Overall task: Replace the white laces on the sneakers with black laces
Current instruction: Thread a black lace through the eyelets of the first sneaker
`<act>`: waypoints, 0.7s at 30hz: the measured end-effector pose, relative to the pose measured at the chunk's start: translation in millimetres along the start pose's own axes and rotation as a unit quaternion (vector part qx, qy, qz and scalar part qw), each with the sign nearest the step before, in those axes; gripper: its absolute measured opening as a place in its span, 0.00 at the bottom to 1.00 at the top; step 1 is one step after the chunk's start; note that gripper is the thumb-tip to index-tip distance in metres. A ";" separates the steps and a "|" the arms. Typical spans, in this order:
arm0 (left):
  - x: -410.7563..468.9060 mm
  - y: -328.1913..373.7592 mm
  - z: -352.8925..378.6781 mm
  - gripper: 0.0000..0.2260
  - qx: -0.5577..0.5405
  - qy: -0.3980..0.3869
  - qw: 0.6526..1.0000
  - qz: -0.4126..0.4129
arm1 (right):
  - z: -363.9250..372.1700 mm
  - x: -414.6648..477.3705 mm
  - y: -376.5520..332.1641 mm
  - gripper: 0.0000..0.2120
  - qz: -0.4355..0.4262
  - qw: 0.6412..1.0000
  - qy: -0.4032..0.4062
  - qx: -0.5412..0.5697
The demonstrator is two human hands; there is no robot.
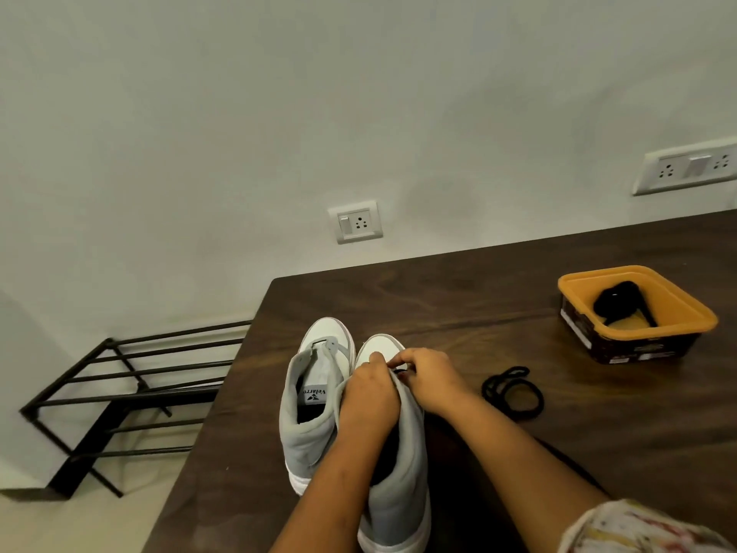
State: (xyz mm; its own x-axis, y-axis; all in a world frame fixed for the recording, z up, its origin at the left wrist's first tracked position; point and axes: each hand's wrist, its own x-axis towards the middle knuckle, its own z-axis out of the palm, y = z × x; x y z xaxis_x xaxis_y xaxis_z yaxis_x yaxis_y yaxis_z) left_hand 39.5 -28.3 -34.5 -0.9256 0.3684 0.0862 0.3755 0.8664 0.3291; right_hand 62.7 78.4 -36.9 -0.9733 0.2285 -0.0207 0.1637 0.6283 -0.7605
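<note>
Sneaker [399,488] nearest me: left hand [371,397] is gripping its grey upper, right hand [430,379] is pinching the black lace [400,371]; I am recommending keeping that upper taut while threading

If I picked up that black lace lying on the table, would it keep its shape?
Probably not: the black lace lies in loose loops, so it looks floppy. It seems thin, so likely light. Pushed, it would probably bunch, not roll.

grey and white high-top sneakers [313,429] upright side by side on the tabletop [438,305], toes pointing away. one black lace [498,379] coiled just right of them, a second lace [614,299] bundled in the orange tub [622,270]
</note>
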 end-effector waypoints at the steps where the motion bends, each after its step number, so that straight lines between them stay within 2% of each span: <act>1: -1.6 -8.1 -3.1 0.09 -0.001 0.002 1.000 -0.002 | 5.3 1.7 -5.0 0.14 -0.002 1.000 -0.006 0.000; 10: -7.5 -41.2 -24.4 0.11 -0.010 0.042 0.998 -0.038 | 30.4 12.7 -48.0 0.13 -0.028 0.999 -0.037 -0.029; 17: -3.3 -55.1 -23.2 0.12 -0.031 0.047 0.998 -0.012 | 36.7 21.5 -43.9 0.12 0.020 0.987 -0.113 0.116; 21: -4.6 -55.7 -25.2 0.12 0.012 0.058 0.998 0.010 | 39.8 25.9 -42.0 0.12 0.047 0.976 -0.141 0.158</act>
State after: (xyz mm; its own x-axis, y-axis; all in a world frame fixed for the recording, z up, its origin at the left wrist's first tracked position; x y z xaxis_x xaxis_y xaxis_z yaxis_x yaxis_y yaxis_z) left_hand 21.6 -86.8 -29.5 -0.9169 0.3449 0.2007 0.3930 0.8680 0.3035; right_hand 24.2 28.3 -31.3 -0.9692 0.0315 -0.2444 0.2402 0.3437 -0.9079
